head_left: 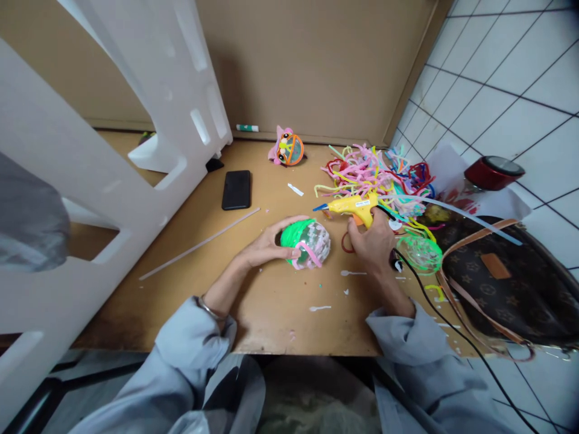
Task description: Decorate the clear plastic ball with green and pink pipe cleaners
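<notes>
My left hand [270,242] is wrapped round the left side of a ball [312,241]. Bright green strands cover the ball's left part, white glue-like patches its right, and a pink strip curves across the front. My right hand [373,238] grips the handle of a yellow glue gun [353,205]. The gun's blue nozzle points left, just above and beside the ball, apart from it. A long translucent glue stick [465,214] extends from the gun's back toward the right.
Pipe cleaners [362,172] lie heaped at the back right, near a green-netted ball [420,253], a brown handbag [502,283] and a red-lidded jar [494,173]. A black phone [236,190], another stick [199,244] and a decorated pink ball [288,147] rest on the table [271,325].
</notes>
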Demonstrator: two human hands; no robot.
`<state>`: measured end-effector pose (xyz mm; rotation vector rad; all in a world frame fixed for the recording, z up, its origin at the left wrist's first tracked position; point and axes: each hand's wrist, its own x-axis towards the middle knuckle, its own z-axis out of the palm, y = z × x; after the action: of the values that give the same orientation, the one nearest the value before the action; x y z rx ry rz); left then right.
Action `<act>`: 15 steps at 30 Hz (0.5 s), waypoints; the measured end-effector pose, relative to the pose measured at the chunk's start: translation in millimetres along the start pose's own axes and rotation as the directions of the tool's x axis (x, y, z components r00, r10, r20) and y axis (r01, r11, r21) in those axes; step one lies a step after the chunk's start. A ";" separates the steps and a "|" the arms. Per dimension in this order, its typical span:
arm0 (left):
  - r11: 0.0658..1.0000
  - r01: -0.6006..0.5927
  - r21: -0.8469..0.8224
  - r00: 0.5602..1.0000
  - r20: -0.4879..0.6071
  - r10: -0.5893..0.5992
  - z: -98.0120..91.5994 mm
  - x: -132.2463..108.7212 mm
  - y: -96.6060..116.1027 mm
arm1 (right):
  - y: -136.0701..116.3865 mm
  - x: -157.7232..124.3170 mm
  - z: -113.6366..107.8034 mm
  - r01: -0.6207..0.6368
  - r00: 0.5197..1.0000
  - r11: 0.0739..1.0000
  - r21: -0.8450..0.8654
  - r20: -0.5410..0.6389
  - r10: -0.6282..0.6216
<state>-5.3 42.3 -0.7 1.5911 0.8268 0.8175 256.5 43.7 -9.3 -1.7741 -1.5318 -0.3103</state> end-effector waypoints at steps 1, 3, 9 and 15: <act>1.000 -0.010 -0.018 1.000 0.016 0.011 -0.5 -0.2 -0.2 | 0.7 0.0 0.8 0.009 1.000 1.000 0.024 -0.011 -0.009; 0.998 -0.052 -0.028 0.998 0.041 0.054 -1.6 0.1 -0.3 | 1.5 0.2 1.7 0.027 1.000 0.998 0.052 -0.017 -0.026; 0.989 -0.116 0.089 0.989 0.107 0.106 -2.7 1.4 2.0 | -1.1 0.7 -0.7 -0.005 1.000 0.996 0.084 -0.004 0.005; 0.981 -0.141 0.130 0.984 0.127 0.125 0.2 1.1 5.6 | -3.0 0.2 -3.1 0.010 1.000 0.995 0.102 0.027 -0.012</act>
<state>-4.1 42.3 4.9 1.8164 0.7103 0.7648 254.7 41.7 -5.9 -1.6970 -1.5495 -0.2100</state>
